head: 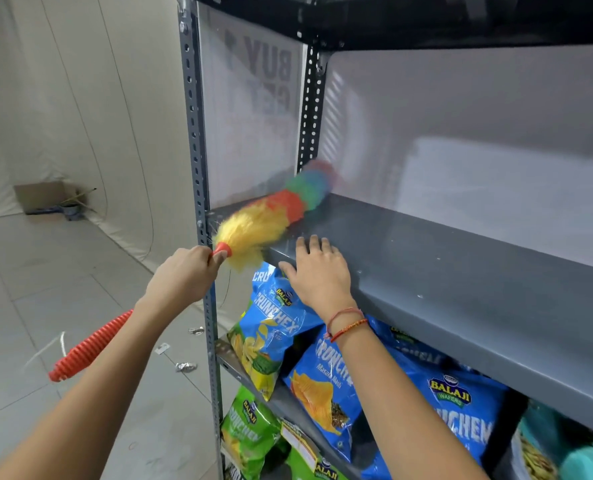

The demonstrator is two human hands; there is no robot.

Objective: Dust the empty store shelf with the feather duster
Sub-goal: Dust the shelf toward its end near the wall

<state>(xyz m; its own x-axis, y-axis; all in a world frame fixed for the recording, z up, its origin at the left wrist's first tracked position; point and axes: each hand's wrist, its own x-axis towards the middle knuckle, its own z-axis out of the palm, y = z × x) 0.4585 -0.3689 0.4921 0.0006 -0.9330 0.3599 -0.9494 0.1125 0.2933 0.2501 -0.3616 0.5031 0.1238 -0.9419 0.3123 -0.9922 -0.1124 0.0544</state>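
Note:
The feather duster (271, 213) has a fluffy yellow, orange, green, blue and red head and a ribbed orange handle. Its head lies blurred across the left end of the bare grey shelf board (461, 258). My left hand (184, 275) is shut on the handle just below the head, in front of the rack's left front post. The handle's ribbed end sticks out below my forearm. My right hand (317, 271) rests flat, fingers spread, on the shelf's front edge, just right of the duster head.
Grey slotted steel posts (198, 161) frame the rack; a dark shelf (426, 22) sits above. Blue and green chip bags (326, 386) fill the lower shelves. Pale tiled floor (45, 289) with small scraps lies left, a cardboard box (40, 199) by the curtain wall.

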